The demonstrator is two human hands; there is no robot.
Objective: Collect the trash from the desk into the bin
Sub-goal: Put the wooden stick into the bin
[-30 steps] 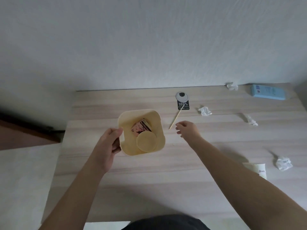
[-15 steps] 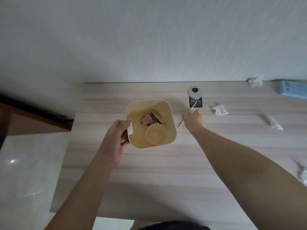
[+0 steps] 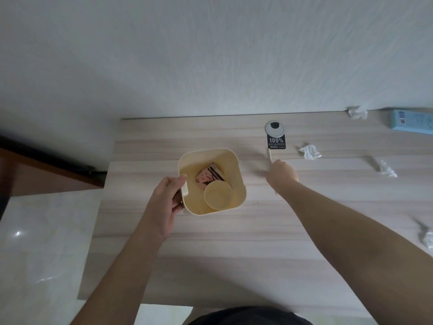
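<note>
A pale yellow bin (image 3: 236, 168) stands on the wooden desk (image 3: 210, 254). My left hand (image 3: 167, 205) grips its left wall. Inside lie a pink and black wrapper (image 3: 209, 177) and a yellow round lid (image 3: 218, 195). My right hand (image 3: 282, 174) is closed on a thin wooden stick (image 3: 269, 156), whose far end sticks out above my fingers towards a black tag (image 3: 276, 141). Crumpled white tissues lie to the right: one (image 3: 309, 151) near the tag, one (image 3: 387, 170) further right, one (image 3: 357, 112) at the back edge.
A round grey cable cap (image 3: 274, 127) sits in the desk by the tag. A light blue packet (image 3: 412, 120) lies at the back right. Another crumpled tissue (image 3: 428, 240) is at the right edge of view. A white wall runs behind the desk; pale floor lies to the left.
My right hand reached forward to the stick and closed on it. The stick has turned from slanted to nearly upright in view. My left hand stays on the bin.
</note>
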